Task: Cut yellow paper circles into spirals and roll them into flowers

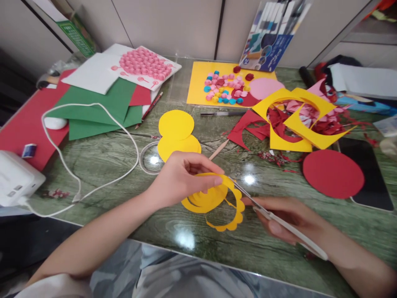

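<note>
Between thumb and fingers, my left hand (182, 178) pinches a yellow paper spiral (198, 201) above the table. A scalloped strip curls down from its right side in a loop. Scissors with white handles (294, 234) are in my right hand (288, 219), and their blades reach the strip's upper edge near my left thumb. Just beyond my left hand lie two yellow paper circles (176, 125), overlapping. A roll of clear tape (150, 158) sits to their left, and a wooden stick with a pointed end (218, 150) lies to their right.
Cut yellow frames (290, 140) and red scraps (243, 128) pile at the right. Near them, a red circle (333, 174) overlaps a black tablet-like slab (372, 178). Paper balls sit on a yellow sheet (195, 82). A white cable (108, 111) loops across the left, by green sheets (96, 103).
</note>
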Demonstrator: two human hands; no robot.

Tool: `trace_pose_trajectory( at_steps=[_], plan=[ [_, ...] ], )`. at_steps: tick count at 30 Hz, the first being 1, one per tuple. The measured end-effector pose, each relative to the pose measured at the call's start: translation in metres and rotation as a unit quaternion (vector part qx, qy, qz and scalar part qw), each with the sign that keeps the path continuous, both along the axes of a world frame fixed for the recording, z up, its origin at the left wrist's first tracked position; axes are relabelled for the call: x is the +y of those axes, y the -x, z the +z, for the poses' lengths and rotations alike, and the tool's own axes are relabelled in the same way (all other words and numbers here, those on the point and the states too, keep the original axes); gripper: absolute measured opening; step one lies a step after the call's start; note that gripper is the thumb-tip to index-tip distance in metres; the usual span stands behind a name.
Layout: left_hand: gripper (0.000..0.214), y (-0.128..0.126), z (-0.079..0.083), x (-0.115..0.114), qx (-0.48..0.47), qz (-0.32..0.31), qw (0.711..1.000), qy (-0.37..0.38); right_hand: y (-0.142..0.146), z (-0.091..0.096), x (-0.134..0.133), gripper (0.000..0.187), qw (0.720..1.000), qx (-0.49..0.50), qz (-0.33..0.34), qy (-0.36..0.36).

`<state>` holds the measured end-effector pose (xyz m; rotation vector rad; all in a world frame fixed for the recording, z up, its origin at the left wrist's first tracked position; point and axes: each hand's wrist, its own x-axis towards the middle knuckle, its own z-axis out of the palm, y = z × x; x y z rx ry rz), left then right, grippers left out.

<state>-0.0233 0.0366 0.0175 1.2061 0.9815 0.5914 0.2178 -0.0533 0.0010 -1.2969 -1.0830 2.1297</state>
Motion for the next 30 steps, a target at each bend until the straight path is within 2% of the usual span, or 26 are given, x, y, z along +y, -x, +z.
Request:
trace_pose_trajectory(
  at_steps=[10,17,22,27,30],
  plan=[
    [0.013,0.008,0.007,0.007,0.053,-0.103,0.993,0.001,-0.004,0.002,0.002,0.043,0.998,-0.042,0.054,0.004],
    [0.015,0.011,0.007,0.009,0.061,-0.157,0.986,0.002,-0.002,0.01,0.009,0.044,0.991,-0.049,0.124,0.008],
    [0.014,0.013,0.008,0.009,0.068,-0.196,0.978,0.022,-0.005,0.011,0.01,0.031,0.984,-0.072,0.162,-0.012],
    [0.015,0.012,0.009,0.01,0.082,-0.231,0.968,0.052,-0.011,0.008,0.005,0.033,0.977,-0.105,0.183,-0.03],
    [0.013,0.011,0.008,0.01,0.09,-0.241,0.965,0.057,-0.01,0.01,0.006,0.025,0.979,-0.095,0.174,-0.053]
  ],
)
